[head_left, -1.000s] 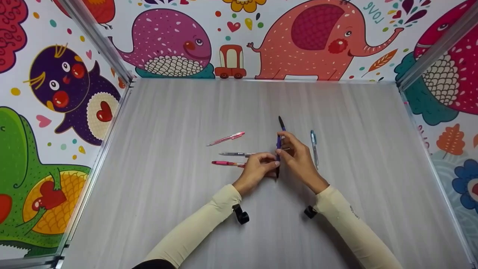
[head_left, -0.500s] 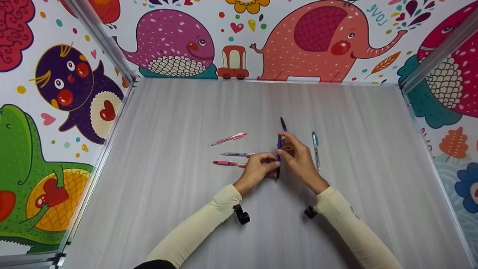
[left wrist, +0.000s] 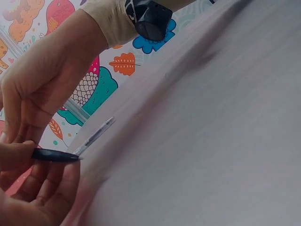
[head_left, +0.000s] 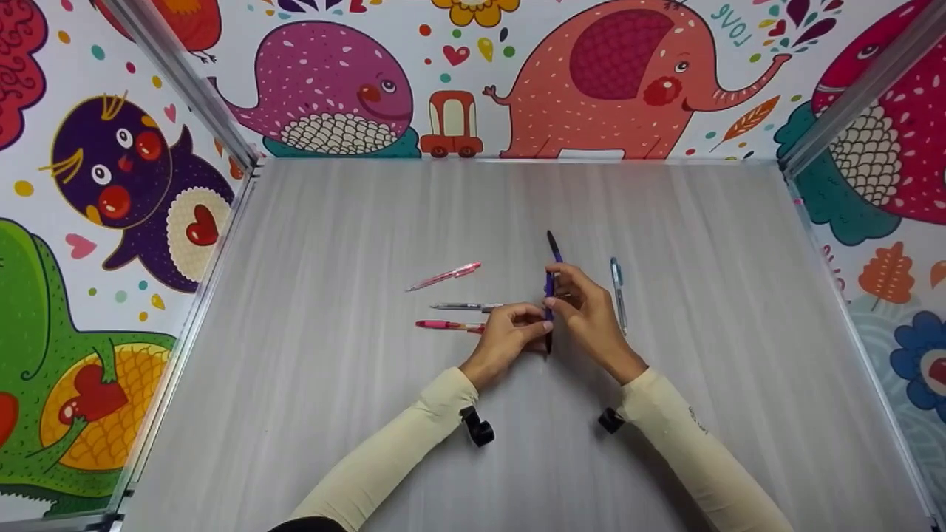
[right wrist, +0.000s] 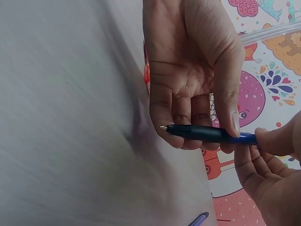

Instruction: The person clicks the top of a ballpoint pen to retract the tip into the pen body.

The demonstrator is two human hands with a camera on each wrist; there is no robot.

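Both hands hold one blue pen with a black grip (right wrist: 202, 133) over the middle of the table, its bare point turned toward the person. My left hand (head_left: 506, 340) pinches it near the point end, thumb on the grip. Farther up the barrel, my right hand (head_left: 595, 314) pinches the blue part between thumb and fingertips. The left wrist view shows the dark grip end jutting past the left thumb. Just beyond the right hand lies a dark purple pen (head_left: 554, 246), partly hidden by the fingers.
Left of the hands lie a pink clear pen (head_left: 445, 275), a grey clear pen (head_left: 464, 306) and a red-pink pen (head_left: 443, 324); the left hand covers the ends of the latter two. A light blue clear pen (head_left: 618, 292) lies right of the right hand. Printed walls enclose the table (head_left: 332, 222).
The head view shifts slightly. Both hands keep their hold on the blue pen in the same place, and the other pens stay where they lie.
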